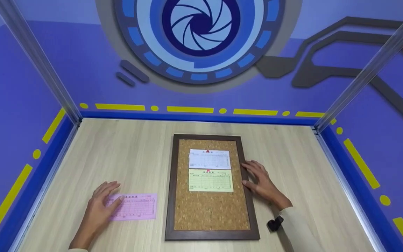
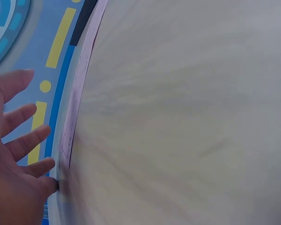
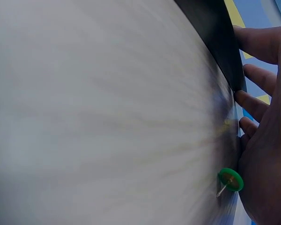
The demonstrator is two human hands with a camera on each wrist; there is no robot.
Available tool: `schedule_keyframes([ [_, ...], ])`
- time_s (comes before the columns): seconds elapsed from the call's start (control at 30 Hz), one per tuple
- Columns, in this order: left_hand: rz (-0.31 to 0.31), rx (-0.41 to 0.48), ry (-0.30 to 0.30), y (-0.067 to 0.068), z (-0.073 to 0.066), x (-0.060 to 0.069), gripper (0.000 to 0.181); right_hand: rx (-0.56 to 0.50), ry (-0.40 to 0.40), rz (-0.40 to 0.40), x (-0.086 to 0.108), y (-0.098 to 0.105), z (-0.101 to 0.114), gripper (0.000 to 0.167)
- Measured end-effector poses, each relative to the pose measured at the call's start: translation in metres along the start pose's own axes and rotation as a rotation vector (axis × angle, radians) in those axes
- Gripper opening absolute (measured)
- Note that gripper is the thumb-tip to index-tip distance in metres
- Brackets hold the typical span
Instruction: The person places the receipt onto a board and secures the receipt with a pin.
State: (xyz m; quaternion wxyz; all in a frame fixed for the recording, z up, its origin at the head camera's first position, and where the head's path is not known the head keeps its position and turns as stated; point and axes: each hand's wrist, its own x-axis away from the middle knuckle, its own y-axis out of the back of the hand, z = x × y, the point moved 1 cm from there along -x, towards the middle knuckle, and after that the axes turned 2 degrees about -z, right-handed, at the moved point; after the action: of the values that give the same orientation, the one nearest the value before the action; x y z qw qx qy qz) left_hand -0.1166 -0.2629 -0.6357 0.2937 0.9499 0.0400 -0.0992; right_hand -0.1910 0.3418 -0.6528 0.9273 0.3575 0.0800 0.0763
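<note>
A cork board (image 1: 212, 215) in a dark brown frame lies on the table. A white printed slip (image 1: 209, 159) and a pale yellow slip (image 1: 210, 181) are on its cork, each with a small red mark, perhaps a pin, at its top edge. My right hand (image 1: 265, 183) touches the frame's right side with its fingertips. A pink printed slip (image 1: 135, 207) lies left of the board. My left hand (image 1: 100, 205) is over its left end, fingers loosely extended; contact cannot be told. A green thumbtack (image 3: 231, 180) lies point outward beside my right hand in the right wrist view.
The wood-grain table (image 1: 135, 150) meets blue-purple walls (image 1: 58, 70) with yellow markings at the back and sides. Metal posts (image 1: 37, 52) stand at the back corners. A black device (image 1: 275, 224) is at my right wrist.
</note>
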Motion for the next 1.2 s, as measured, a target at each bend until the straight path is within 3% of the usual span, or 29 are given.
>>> schedule_keyframes([
  [0.37,-0.014,-0.077,-0.041,0.004,0.014,0.001,0.042,0.006,0.01,-0.007,0.0,0.0,0.001,0.071],
  [0.73,0.008,-0.142,-0.027,0.005,0.021,-0.001,0.045,0.008,-0.011,-0.001,0.0,0.0,0.002,0.072],
  [1.0,0.019,-0.147,-0.026,0.006,0.023,-0.002,0.043,0.005,-0.02,0.001,0.0,-0.001,0.001,0.072],
  [1.2,0.0,-0.116,0.016,0.008,0.026,0.0,0.035,-0.006,-0.025,-0.001,0.0,-0.001,0.002,0.072],
])
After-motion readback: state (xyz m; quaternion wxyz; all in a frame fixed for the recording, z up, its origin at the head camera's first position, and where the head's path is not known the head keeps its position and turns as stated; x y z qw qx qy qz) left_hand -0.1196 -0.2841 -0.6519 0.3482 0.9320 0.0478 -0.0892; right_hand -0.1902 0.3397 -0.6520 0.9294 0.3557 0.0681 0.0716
